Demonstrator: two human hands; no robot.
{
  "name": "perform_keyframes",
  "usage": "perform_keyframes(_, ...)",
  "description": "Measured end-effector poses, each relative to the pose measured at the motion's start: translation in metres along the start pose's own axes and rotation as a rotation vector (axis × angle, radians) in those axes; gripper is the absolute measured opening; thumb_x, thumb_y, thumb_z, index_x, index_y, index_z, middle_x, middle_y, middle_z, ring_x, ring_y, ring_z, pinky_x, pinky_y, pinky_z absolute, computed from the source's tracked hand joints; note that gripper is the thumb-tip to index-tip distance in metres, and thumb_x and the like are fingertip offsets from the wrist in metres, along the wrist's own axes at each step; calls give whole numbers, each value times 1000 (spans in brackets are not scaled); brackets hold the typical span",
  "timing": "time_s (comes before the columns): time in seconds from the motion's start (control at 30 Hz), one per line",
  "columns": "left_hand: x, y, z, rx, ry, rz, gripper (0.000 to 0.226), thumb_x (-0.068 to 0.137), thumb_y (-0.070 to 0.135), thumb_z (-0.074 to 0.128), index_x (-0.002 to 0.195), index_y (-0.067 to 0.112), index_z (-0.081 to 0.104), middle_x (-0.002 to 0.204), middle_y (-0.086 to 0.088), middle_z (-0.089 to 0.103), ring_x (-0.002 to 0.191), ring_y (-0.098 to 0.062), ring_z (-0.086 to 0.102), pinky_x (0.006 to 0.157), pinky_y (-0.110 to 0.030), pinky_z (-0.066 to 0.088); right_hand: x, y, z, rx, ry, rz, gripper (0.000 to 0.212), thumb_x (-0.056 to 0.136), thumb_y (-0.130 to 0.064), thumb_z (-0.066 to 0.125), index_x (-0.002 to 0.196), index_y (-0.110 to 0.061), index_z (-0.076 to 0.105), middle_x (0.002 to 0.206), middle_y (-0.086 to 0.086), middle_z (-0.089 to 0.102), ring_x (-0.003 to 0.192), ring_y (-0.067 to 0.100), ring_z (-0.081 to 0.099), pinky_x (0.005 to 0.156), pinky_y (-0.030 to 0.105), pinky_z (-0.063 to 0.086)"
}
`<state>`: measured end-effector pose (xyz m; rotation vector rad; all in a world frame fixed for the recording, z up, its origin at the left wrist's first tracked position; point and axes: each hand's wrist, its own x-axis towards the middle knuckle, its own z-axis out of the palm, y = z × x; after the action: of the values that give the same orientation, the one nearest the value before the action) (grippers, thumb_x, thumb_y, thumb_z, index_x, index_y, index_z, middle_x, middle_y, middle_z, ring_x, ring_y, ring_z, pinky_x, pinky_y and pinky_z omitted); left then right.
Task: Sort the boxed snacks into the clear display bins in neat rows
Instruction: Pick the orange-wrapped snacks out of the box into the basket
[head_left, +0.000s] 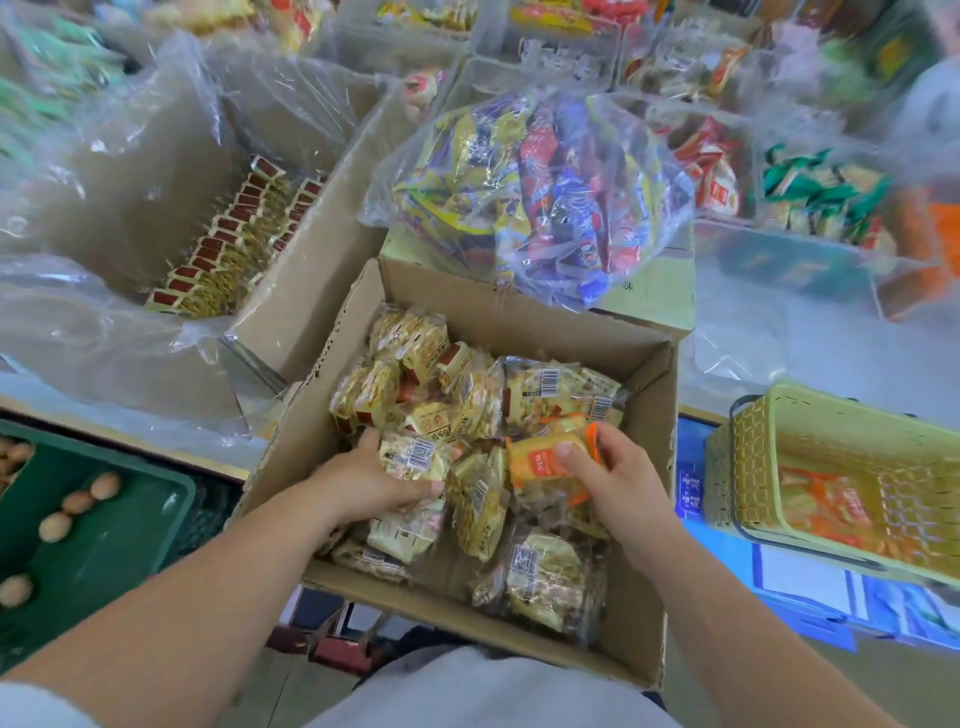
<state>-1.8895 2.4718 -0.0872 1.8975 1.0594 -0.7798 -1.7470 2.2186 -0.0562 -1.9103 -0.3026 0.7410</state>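
A dark green plastic crate (130, 519) sits at the lower left with loose brown nuts (54, 526) scattered in it. At right, a yellow-green lattice basket (753, 457) tilts, holding orange packets (826, 506), above blue printed cartons (691, 488).

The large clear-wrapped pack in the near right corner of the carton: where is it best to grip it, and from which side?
Probably its left edge, coming from above and the left. The pack lies flat, bare floor of the carton shows beside that edge, and the walls stand close on its near and right sides.
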Motion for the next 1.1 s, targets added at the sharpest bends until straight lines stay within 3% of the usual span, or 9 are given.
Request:
perform_keyframes(0.13, -19, 12, 20, -101, -53, 85, 141, 48, 79, 82, 161, 32, 12, 150, -3, 51, 131, -27, 54, 111, -47, 45, -3, 3, 9, 20, -65, -18, 4, 94, -39, 67, 92, -36, 66, 93, -1, 73, 83, 18, 72, 60, 26, 58)
perform_keyframes(0.27, -52, 27, 46, 178, -95, 166, 120, 60, 93, 56, 159, 43, 11, 163, -5, 31, 140, -30, 44, 112, -47, 42, -3, 5, 12, 33, -66, -38, 5, 94, -41, 66, 96, -36, 66, 97, -4, 73, 88, 17, 71, 73, 44, 63)
perform_keyframes(0.4, -75, 43, 76, 324, -148, 303, 105, 69, 94, 40, 158, 43, 13, 163, 0, 28, 144, -27, 38, 112, -46, 37, -2, 4, 8, 128, -20, -36, 7, 94, -42, 65, 100, -39, 66, 99, -4, 73, 92, 17, 71, 63, 35, 61)
perform_keyframes(0.53, -77, 66, 89, 319, -75, 367, 91, 82, 84, 41, 159, 39, 21, 163, 1, 29, 147, -26, 34, 113, -45, 37, -2, -2, -12, 143, 36, -67, 26, 85, -54, 64, 104, -36, 65, 100, -2, 73, 93, 18, 72, 67, 35, 62)
perform_keyframes(0.67, -78, 95, 101, 389, 229, 536, 76, 81, 82, 42, 143, 38, 41, 127, 10, 48, 119, -16, 47, 94, -38, 46, -5, -2, -61, 136, 86, -154, 24, 86, -54, 62, 103, -37, 63, 91, -6, 70, 85, 12, 68, 68, 34, 58)
perform_keyframes(0.77, -76, 129, 124, 383, 371, 641, 84, 77, 84, 31, 149, 39, 32, 135, 10, 44, 125, -17, 45, 100, -38, 45, -10, 10, -110, 150, 178, -200, 18, 87, -52, 60, 101, -40, 62, 79, -6, 63, 73, 9, 60, 58, 27, 54)
perform_keyframes(0.87, -73, 168, 155, 389, 372, 683, 93, 75, 85, 28, 155, 40, 18, 153, 8, 36, 138, -19, 37, 112, -41, 38, -15, 35, -168, 152, 334, -130, 28, 85, -55, 60, 95, -30, 58, 79, 16, 50, 68, 13, 49, 59, 30, 48)
perform_keyframes(1.0, -66, 207, 197, 415, 361, 612, 95, 82, 78, 50, 158, 34, 13, 159, -7, 29, 141, -30, 38, 112, -42, 37, -14, 76, -238, 137, 463, -39, 28, 84, -57, 58, 92, -30, 57, 83, 16, 57, 71, 17, 53, 63, 44, 52)
perform_keyframes(1.1, -59, 215, 214, 342, 373, 529, 107, 84, 72, 60, 162, 26, 3, 168, -7, 10, 152, -30, 23, 118, -40, 30, -4, 103, -271, 28, 496, 63, 33, 76, -63, 57, 89, -33, 55, 70, -3, 56, 66, 20, 56, 51, 38, 52)
